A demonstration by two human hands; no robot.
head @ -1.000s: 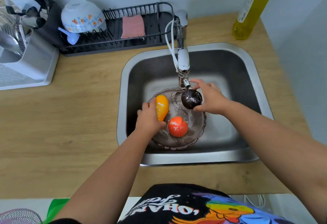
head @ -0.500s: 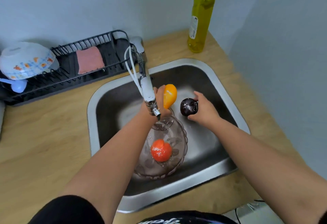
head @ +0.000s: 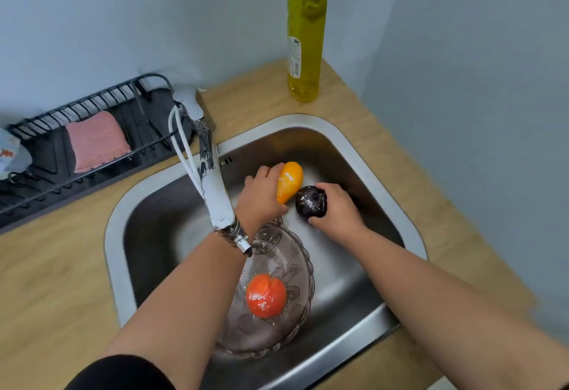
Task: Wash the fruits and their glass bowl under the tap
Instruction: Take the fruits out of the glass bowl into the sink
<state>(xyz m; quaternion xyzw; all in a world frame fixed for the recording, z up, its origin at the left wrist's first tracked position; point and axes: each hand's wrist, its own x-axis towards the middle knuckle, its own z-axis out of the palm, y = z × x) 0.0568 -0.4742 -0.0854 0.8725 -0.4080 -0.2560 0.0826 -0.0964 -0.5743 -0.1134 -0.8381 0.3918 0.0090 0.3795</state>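
Stainless steel sink (head: 385, 180) set in a wooden tabletop (head: 55, 281) holds a clear scalloped glass bowl (head: 295, 322) with 1 round orange-red fruit (head: 265, 295) inside it. The left hand (head: 261, 201) has its grip closed around an elongated yellow-orange fruit (head: 290, 180), raised over the basin beyond the white tap (head: 215, 192). The right hand (head: 338, 214) grips a dark purple round fruit (head: 311, 201) just beside it, the 2 fruits nearly touching.

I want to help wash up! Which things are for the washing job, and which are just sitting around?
For the job: yellow fruit, dark fruit, orange fruit, glass bowl, tap, sink.
Just sitting: yellow bottle, pink sponge, dish rack.
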